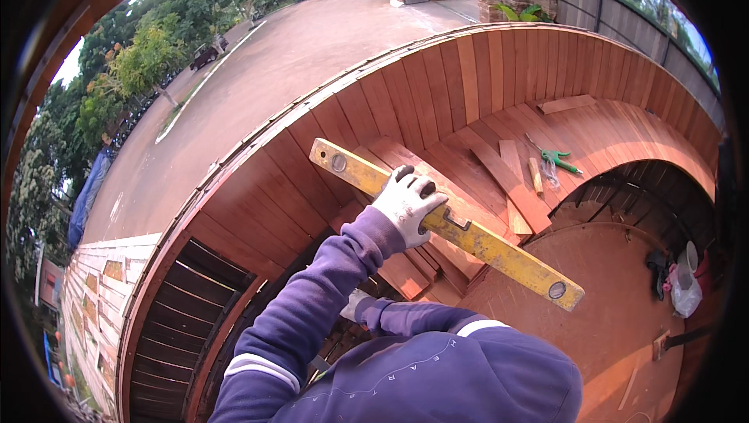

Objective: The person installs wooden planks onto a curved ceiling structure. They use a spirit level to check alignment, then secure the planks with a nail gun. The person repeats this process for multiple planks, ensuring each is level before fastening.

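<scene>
Item: yellow spirit level (445, 222), lying slantwise across reddish wooden planks (468, 103) of a curved deck. Left hand (407, 200), white-gloved, closed around the level near its middle. Right hand (355, 304), gloved, mostly hidden behind the purple sleeve (312, 306); grip cannot be told. Green-handled tool (558, 159) lies well apart.
</scene>
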`<control>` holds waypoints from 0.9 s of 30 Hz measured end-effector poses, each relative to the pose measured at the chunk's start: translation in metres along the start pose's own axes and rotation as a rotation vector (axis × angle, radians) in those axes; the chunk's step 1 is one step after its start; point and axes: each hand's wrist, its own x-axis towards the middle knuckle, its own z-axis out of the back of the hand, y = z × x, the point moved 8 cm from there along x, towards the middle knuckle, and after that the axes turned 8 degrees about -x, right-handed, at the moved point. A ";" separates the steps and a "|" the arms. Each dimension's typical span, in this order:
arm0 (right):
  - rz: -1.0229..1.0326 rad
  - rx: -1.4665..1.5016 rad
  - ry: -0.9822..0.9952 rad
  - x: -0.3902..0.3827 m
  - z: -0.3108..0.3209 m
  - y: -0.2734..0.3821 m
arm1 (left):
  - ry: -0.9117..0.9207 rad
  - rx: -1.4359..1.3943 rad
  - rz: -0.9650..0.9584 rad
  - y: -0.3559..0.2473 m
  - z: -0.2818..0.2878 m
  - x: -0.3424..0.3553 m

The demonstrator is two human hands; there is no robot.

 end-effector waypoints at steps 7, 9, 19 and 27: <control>-0.101 0.013 0.014 -0.025 0.029 0.013 | -0.003 0.091 0.268 -0.018 0.062 -0.046; -0.128 0.018 0.008 -0.029 0.038 0.012 | -0.098 0.021 0.366 -0.008 0.085 -0.071; -0.121 0.050 -0.045 -0.032 0.040 0.013 | -0.640 -1.288 0.924 0.039 0.141 -0.269; -0.094 0.073 -0.173 -0.017 0.028 -0.018 | -1.037 -1.090 0.844 0.020 0.173 -0.346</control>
